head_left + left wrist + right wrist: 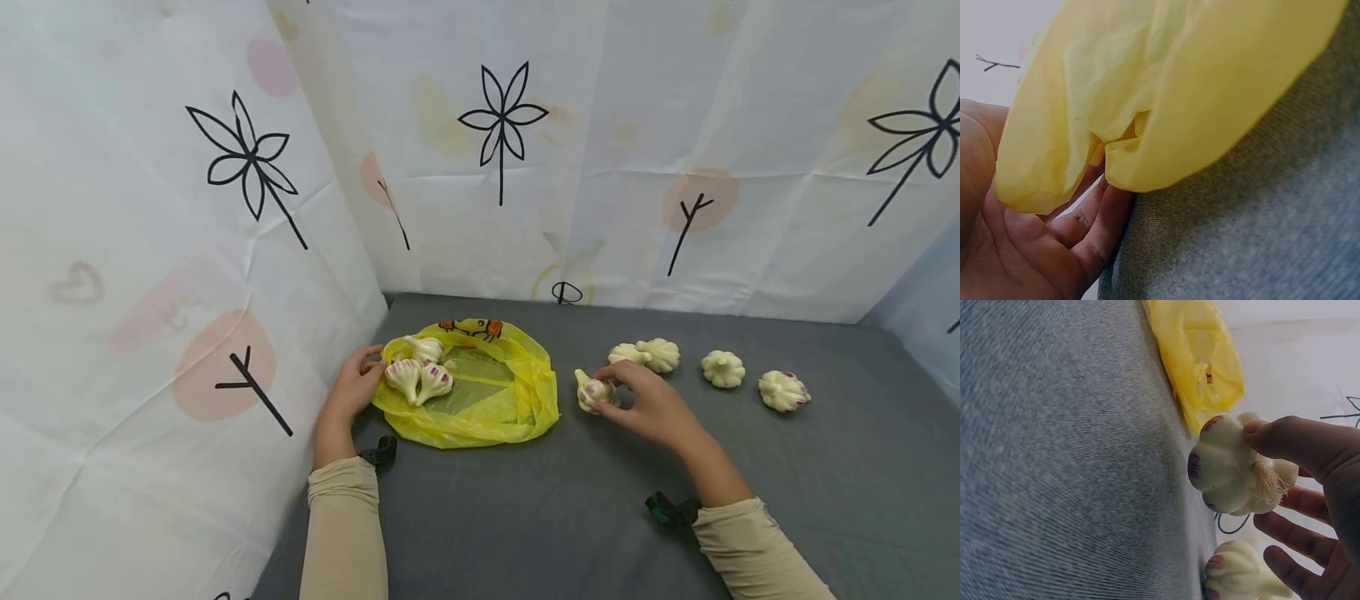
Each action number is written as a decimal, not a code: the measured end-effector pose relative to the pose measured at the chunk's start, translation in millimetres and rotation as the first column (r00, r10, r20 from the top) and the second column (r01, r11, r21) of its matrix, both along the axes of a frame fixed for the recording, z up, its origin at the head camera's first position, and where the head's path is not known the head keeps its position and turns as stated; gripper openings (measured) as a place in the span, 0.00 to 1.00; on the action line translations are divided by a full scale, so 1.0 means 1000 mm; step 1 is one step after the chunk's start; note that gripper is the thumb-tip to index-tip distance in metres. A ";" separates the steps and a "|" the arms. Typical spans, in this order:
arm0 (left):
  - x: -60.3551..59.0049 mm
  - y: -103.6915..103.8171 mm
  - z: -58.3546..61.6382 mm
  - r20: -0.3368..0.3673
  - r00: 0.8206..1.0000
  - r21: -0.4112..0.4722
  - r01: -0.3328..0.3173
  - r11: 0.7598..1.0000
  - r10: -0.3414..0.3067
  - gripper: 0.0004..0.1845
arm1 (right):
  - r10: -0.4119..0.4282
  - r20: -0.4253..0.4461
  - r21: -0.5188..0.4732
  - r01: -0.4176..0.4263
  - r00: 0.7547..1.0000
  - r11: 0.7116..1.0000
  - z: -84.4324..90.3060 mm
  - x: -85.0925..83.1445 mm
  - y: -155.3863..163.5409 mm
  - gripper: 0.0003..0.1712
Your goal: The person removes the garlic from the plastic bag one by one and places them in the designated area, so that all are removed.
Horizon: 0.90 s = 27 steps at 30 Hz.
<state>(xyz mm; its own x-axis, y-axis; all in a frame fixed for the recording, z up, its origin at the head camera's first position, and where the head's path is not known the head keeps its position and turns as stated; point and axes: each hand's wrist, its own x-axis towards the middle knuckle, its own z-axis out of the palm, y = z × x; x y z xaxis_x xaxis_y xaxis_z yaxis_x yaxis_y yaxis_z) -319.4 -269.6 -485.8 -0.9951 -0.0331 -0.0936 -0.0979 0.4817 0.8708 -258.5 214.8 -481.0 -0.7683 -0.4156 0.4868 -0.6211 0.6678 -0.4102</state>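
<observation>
A yellow plastic bag lies spread on the grey table, its mouth facing up. Three garlic bulbs sit inside at its left side. My left hand holds the bag's left rim; in the left wrist view the yellow plastic hides part of the fingers. Right of the bag, my right hand pinches a white garlic bulb with purple marks between thumb and fingers. Close up, that bulb shows its root tuft, and another bulb is beyond the fingers.
Behind the right hand, two garlic bulbs lie side by side. Farther right are a single pale bulb and a purple-marked one. A patterned white cloth stands along the back and left of the grey table.
</observation>
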 end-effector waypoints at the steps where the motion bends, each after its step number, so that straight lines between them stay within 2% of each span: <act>1: 0.000 0.000 0.000 -0.003 1.000 0.003 0.000 1.000 0.000 0.26 | 0.000 0.002 0.002 0.000 1.000 1.000 0.000 0.000 0.000 0.21; 18: 0.000 -0.001 -0.001 -0.006 1.000 0.010 0.006 1.000 -0.006 0.26 | -0.033 0.060 0.046 0.030 0.998 0.999 -0.005 0.001 -0.001 0.22; 27: -0.001 -0.002 -0.002 -0.021 1.000 0.009 0.021 1.000 -0.021 0.27 | -0.080 0.077 0.040 0.078 0.994 0.996 -0.006 0.002 -0.005 0.26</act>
<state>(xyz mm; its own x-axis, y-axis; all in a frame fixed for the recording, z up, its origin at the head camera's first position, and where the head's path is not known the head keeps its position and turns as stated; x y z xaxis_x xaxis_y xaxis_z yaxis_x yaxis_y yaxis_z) -320.4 -271.8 -488.2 -0.9973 -0.0112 -0.0730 -0.0696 0.4751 0.8772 -256.3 209.7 -487.5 -0.8348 -0.3685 0.4090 -0.5325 0.7291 -0.4299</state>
